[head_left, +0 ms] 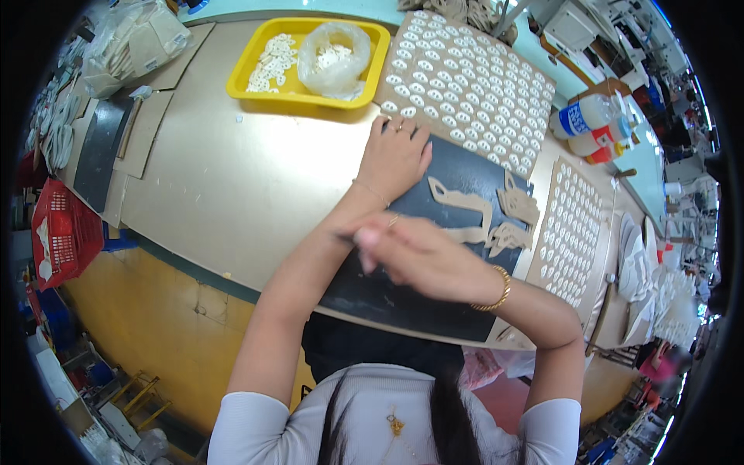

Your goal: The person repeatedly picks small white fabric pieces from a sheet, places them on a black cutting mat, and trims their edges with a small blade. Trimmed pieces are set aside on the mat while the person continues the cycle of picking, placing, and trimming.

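Observation:
My left hand (394, 155) rests palm down at the far left corner of a black board (403, 302), fingers stretched toward the yellow tray, nothing visible in them. Crossing over my left forearm, my right hand (422, 260) is raised above the board; its fingers are smeared by motion, and whether they hold anything is hidden. To the right of both hands, beige flat cut-out pieces (465, 198) with slots lie on the board, several of them overlapping in a small pile (518, 205). Part of one piece is hidden behind my right hand.
Behind the board lies a brown sheet (465, 85) covered in rows of small white pieces; another such sheet (570, 225) is at right. A yellow tray (310, 101) holds white pieces and a plastic bag (333, 62). Bottles (593, 116) stand at right, a red basket (66, 232) at left.

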{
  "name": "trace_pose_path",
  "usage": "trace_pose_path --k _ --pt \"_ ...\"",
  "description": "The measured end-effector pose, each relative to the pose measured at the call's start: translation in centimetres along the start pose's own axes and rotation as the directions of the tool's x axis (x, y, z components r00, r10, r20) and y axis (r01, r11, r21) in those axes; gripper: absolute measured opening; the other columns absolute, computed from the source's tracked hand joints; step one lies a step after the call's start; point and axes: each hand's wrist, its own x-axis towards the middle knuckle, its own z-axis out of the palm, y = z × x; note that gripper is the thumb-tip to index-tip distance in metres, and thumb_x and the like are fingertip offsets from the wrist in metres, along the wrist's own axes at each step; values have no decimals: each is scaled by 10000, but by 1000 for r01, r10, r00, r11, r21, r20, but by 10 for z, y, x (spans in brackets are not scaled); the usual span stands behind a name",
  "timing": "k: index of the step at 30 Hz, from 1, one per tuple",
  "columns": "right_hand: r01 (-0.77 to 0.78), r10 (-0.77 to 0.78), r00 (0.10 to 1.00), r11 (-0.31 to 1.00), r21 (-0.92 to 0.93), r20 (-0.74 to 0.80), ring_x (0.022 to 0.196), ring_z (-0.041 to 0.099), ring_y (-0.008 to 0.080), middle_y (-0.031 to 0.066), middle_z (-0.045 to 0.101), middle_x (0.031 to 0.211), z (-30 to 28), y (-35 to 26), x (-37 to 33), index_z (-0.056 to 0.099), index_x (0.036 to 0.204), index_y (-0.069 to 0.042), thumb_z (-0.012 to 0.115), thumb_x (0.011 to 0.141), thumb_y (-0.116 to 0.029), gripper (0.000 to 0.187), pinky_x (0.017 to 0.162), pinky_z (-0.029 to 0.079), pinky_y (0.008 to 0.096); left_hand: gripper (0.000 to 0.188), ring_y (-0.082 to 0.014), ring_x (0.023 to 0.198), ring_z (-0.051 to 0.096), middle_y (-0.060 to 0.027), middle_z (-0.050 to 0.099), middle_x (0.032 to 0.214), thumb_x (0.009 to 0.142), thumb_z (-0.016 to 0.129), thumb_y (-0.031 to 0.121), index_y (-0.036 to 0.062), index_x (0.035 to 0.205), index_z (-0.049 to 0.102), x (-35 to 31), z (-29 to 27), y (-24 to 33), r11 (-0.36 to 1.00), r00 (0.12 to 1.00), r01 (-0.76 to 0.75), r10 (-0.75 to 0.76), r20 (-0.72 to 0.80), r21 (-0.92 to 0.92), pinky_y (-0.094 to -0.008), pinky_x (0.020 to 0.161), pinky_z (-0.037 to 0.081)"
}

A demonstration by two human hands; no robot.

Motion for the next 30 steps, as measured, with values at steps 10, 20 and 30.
trace_pose_path --k 10,20,30 --pt "-104 -476 796 500 -860 -373 906 669 337 143 625 1009 -119 18 58 694 1197 -79 675 940 -172 273 835 540 409 308 -271 1183 584 -100 671 1158 856 687 201 59 1130 698 1 -10 0 996 998 -7 13 63 -92 -458 1025 412" --pt "-13 -515 847 -270 -963 133 872 630 165 -7 623 959 -156 29 93 749 1029 -130 666 803 -146 241 799 487 338 341 -244 1256 544 -82 626 1234 887 673 195 95 1212 676 4 -15 3 988 983 22 7 183 -154 -438 1072 367" --pt "166 -326 888 -428 -888 323 869 639 159 -10 607 895 -166 19 107 731 841 -126 649 820 -151 89 882 453 382 340 -271 1229 546 -111 652 1184 873 650 206 85 1188 689 1 -11 4 983 990 33 -8 139 -178 -445 1094 352"
